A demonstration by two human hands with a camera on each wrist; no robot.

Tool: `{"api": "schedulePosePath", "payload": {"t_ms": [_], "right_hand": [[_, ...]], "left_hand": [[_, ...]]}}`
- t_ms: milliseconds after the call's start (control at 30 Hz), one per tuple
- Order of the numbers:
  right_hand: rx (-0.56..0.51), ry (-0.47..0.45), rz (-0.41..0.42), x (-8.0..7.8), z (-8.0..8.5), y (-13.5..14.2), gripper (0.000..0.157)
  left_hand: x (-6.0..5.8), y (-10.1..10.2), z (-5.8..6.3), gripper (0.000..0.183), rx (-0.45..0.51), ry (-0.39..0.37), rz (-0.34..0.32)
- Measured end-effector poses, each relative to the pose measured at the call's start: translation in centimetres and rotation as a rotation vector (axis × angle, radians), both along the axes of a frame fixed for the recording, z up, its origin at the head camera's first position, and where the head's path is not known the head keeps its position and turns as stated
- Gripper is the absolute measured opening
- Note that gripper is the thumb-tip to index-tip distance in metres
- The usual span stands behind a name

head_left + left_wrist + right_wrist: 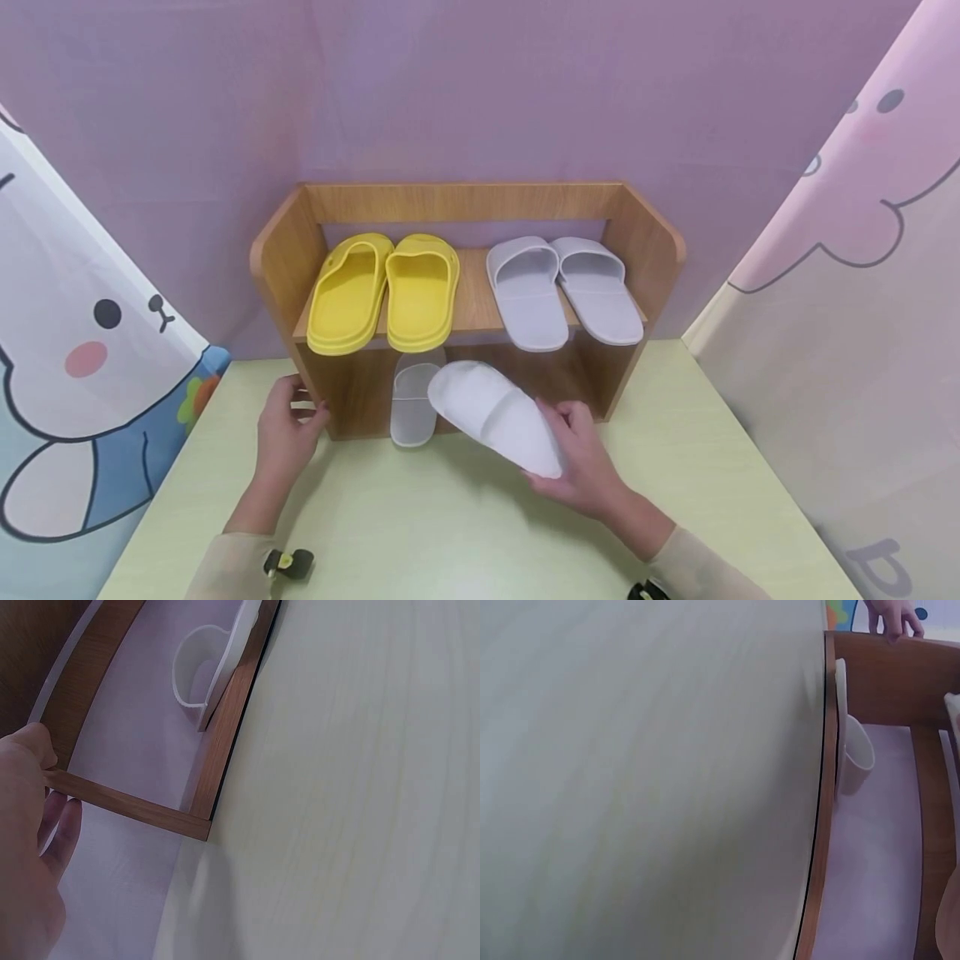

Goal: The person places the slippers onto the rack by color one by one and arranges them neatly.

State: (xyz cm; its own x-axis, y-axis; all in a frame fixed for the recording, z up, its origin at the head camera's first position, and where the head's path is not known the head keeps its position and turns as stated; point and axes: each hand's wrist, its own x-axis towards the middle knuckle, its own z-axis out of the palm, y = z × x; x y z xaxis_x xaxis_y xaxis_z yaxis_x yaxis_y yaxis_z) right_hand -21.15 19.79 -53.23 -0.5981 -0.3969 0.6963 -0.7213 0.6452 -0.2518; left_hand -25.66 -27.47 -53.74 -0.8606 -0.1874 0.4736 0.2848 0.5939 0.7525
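My right hand (pixel 581 462) grips a white slipper (pixel 495 417) by its lower right end, with the thumb along one edge and fingers at the other. The slipper is tilted in front of the wooden shoe rack's (pixel 468 204) lower level, its far end overlapping a pale grey slipper (pixel 412 408) there. That grey slipper points inward, its heel at the front edge. My left hand (pixel 288 429) pinches the front edge of the rack's left side panel (pixel 127 802), thumb inside and fingers outside.
On the upper shelf stand a pair of yellow clogs (pixel 420 304) at left and a pair of pale lilac slippers (pixel 528 300) at right. The rack stands on a light table (pixel 420 533) against a purple cloth (pixel 480 100). Cartoon-printed curtains (pixel 82 292) hang at both sides.
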Motion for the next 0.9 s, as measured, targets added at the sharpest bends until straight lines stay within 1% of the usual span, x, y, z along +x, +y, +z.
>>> {"api": "schedulePosePath", "payload": {"t_ms": [267, 500, 767, 900], "right_hand": [[-0.039, -0.036, -0.048, -0.7, -0.7, -1.1, 0.104], [-0.075, -0.1, -0.117, -1.5, -1.3, -2.0, 0.1], [-0.128, -0.134, -0.175, -2.6, -1.2, -3.3, 0.089], [-0.158, -0.202, -0.229, -3.3, -0.9, -4.2, 0.088]], "left_hand": [[0.0, 0.1, -0.1, 0.047, 0.013, 0.009, 0.0], [-0.1, 0.1, -0.2, 0.047, 0.009, 0.01, 0.001], [0.0, 0.1, -0.2, 0.047, 0.011, 0.006, 0.005], [0.0, 0.0, -0.1, 0.048, 0.011, 0.0, 0.012]]}}
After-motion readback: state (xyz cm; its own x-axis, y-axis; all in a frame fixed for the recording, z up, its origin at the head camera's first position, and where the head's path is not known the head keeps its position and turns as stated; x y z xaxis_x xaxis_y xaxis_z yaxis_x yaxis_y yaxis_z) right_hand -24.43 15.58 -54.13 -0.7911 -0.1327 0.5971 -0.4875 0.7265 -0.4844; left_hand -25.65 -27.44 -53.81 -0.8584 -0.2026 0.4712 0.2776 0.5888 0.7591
